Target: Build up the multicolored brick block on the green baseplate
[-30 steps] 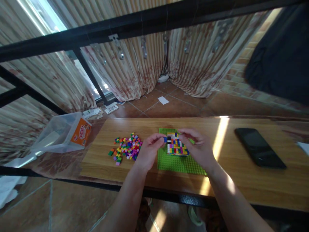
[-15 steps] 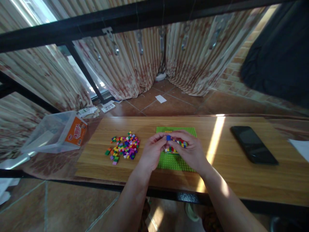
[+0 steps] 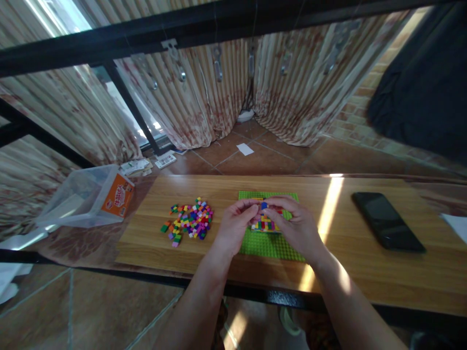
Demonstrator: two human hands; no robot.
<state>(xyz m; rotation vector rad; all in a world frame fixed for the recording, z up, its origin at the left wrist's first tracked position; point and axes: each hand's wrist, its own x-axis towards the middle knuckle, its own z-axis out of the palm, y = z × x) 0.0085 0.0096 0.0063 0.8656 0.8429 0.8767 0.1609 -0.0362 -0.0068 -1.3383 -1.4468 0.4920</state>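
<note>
A small blue toy brick (image 3: 264,206) sits in the pinch of my right hand (image 3: 297,224), between thumb and fingertips. Close beside it, my left hand (image 3: 233,222) has thumb and forefinger pressed together; what they hold, if anything, is hidden. Both hands are over a green studded baseplate (image 3: 268,248). Rows of red, yellow, white and blue bricks (image 3: 265,225) form a block on that plate, partly covered by my fingers. To the left of my left hand, a loose pile of small multicoloured bricks (image 3: 195,219) is spread on the wooden table (image 3: 146,248).
A black phone (image 3: 387,221) lies on the table at the right. Off the table's left end stands a clear plastic box (image 3: 82,214) with an orange label. A dark metal bar (image 3: 204,24) crosses above, before striped curtains (image 3: 204,107). White paper (image 3: 456,226) is at the far right.
The blue brick has gone from between both hands' fingertips to my right hand's side, with a small gap opening toward the left fingers. The whole view has shifted slightly.
</note>
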